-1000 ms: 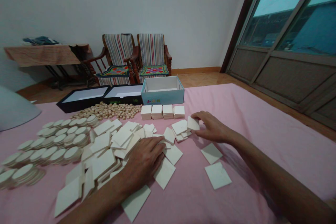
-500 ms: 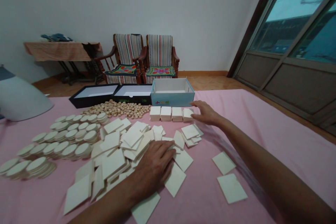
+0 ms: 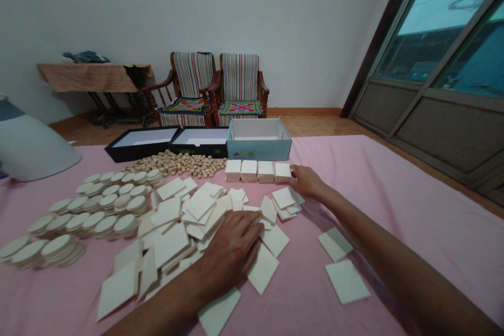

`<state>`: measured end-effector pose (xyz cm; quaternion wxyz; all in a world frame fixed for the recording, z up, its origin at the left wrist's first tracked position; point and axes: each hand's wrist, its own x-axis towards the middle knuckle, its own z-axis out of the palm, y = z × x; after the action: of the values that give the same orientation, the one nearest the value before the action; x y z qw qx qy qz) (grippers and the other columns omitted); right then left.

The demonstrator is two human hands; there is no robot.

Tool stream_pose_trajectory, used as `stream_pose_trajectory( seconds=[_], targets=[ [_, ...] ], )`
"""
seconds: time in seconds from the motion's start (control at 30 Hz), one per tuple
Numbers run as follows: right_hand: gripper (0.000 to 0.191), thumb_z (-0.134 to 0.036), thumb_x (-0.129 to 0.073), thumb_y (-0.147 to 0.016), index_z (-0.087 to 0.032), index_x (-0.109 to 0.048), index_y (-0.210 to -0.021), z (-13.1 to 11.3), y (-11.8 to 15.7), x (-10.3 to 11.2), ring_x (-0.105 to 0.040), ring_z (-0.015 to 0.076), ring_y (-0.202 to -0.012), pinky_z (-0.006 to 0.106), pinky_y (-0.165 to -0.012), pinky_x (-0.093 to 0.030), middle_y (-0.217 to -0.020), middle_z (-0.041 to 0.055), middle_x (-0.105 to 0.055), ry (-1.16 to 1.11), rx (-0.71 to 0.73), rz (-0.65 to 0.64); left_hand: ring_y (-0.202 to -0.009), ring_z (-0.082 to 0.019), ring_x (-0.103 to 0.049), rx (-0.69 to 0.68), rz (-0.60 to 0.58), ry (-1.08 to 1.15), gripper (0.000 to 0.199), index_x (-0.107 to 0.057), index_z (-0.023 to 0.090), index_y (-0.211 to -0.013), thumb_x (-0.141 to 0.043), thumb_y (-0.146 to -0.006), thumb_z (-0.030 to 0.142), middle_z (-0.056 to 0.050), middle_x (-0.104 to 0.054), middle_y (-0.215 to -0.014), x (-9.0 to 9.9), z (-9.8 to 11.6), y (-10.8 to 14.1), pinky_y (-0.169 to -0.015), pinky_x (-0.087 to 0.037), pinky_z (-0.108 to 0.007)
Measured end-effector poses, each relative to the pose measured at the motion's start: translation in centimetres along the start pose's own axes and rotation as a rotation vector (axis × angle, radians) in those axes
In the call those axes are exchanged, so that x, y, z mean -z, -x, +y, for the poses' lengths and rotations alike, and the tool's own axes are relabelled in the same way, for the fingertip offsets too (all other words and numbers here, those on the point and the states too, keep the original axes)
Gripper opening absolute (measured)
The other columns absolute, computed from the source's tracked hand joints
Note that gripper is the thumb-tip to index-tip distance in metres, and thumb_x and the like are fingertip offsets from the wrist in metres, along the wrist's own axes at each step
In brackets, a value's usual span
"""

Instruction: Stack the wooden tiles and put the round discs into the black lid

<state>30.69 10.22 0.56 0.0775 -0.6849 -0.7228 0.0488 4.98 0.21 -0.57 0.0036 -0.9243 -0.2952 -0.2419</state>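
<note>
Pink cloth [image 3: 394,184] underneath; blue box [image 3: 259,151] behind row of square stacks, row runs left-right. Tile pile [image 3: 171,244] left. Left hand [image 3: 232,244] palm-down on tiles, fingers slightly bent, grip hidden. Right hand [image 3: 309,181] nearer, half-curled at end stack [image 3: 282,172], which lies just left of its fingertips; hold unclear. Loose clump [image 3: 284,198] sits on stack's near side.
</note>
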Motion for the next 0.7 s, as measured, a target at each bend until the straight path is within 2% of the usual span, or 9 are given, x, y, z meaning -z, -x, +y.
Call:
stream_pose_trajectory(
  seconds=[0.2, 0.3, 0.4, 0.5, 0.7],
  targets=[
    [0.021, -0.020, -0.053, -0.079, -0.015, -0.062, -0.098, 0.0, -0.2, 0.3, -0.065, 0.0248, -0.090, 0.030, -0.069, -0.043, -0.099, 0.0140, -0.070, 0.012, 0.001, -0.001, -0.107, -0.026, -0.054, 0.011, -0.027, 0.013, 0.022, -0.059, 0.017, -0.107, -0.049, -0.088, 0.015, -0.011, -0.060, -0.119, -0.1, -0.1, 0.1, -0.091, -0.045, -0.046],
    [0.024, -0.018, -0.050, -0.079, -0.015, -0.062, -0.100, 0.4, 0.8, 0.8, -0.064, 0.0266, -0.092, 0.032, -0.069, -0.043, -0.100, 0.0158, -0.070, 0.022, -0.032, 0.022, -0.107, -0.026, -0.054, 0.011, -0.023, 0.018, 0.023, -0.059, 0.017, -0.108, -0.049, -0.088, 0.016, -0.011, -0.060, -0.119, 0.0, -0.1, 0.1, -0.091, -0.046, -0.046],
    [0.024, -0.014, -0.048, -0.078, -0.017, -0.066, -0.093, 0.5, 2.1, 1.1, -0.064, 0.0274, -0.090, 0.034, -0.070, -0.043, -0.097, 0.0136, -0.070, 0.032, -0.026, 0.023, -0.107, -0.026, -0.054, 0.003, -0.019, 0.023, 0.022, -0.059, 0.017, -0.108, -0.049, -0.088, 0.016, -0.011, -0.060, -0.120, 0.0, -0.1, 0.1, -0.090, -0.046, -0.046],
    [0.025, -0.014, -0.047, -0.078, -0.020, -0.069, -0.088, 0.3, 2.7, 0.6, -0.065, 0.0256, -0.087, 0.033, -0.072, -0.042, -0.093, 0.0103, -0.071, 0.020, 0.022, -0.004, -0.107, -0.026, -0.054, 0.002, -0.019, 0.020, 0.022, -0.059, 0.017, -0.108, -0.049, -0.088, 0.016, -0.011, -0.060, -0.120, -0.1, -0.1, 0.1, -0.090, -0.046, -0.045],
    [0.031, -0.012, -0.044, -0.079, -0.015, -0.067, -0.100, 0.3, 2.3, -0.5, -0.064, 0.0229, -0.088, 0.030, -0.074, -0.041, -0.098, 0.0120, -0.070, -0.035, 0.044, 0.015, -0.108, -0.026, -0.054, 0.015, -0.027, 0.012, 0.022, -0.059, 0.018, -0.109, -0.048, -0.089, 0.017, -0.010, -0.060, -0.119, -0.1, -0.1, 0.1, -0.092, -0.045, -0.046]
  ],
)
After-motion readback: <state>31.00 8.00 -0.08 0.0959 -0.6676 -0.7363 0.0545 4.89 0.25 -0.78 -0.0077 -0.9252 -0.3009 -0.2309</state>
